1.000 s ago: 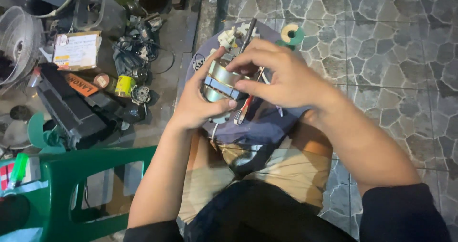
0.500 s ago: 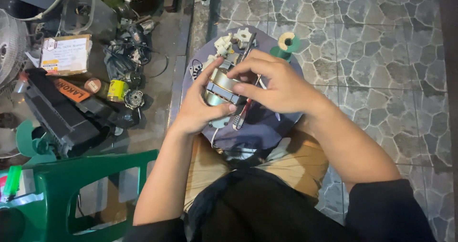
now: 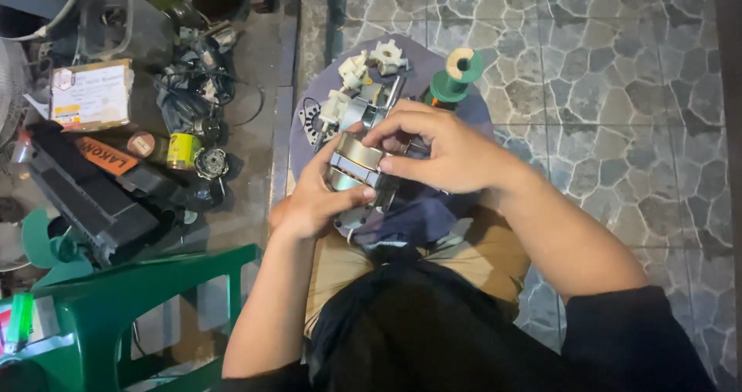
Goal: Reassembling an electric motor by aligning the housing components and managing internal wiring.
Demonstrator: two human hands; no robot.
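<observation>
Right, down on the stone-patterned floor [image 3: 618, 91] we go, and the biggest thing nearby is the green plastic chair [image 3: 131, 299] at lower left, standing beside the person's left arm. Up the left side sits a long black casing [image 3: 85, 195] among a heap of parts, with a cardboard box [image 3: 91, 95] above it. In the middle, a round grey-purple board [image 3: 433, 64] lies on the floor ahead of the knees, carrying white plastic cogs [image 3: 386, 54] and, at its far right edge, a green spool [image 3: 457, 75] standing upright. A dark blue cloth [image 3: 413, 218] drapes over the lap, just under the work. Now the hands: the left hand [image 3: 317, 199] cups a small metal motor [image 3: 357, 164] from below and the side, thumb pressed along its lower face, fingers wrapped firmly round it. The right hand [image 3: 448, 149] comes over the top, fingers curled down and pinching at the motor's upper end; what exactly sits under those fingertips is hidden. The motor is held in the air over the lap, just short of the board. Off to the left, a small yellow cylinder [image 3: 183, 149] lies among the clutter.
</observation>
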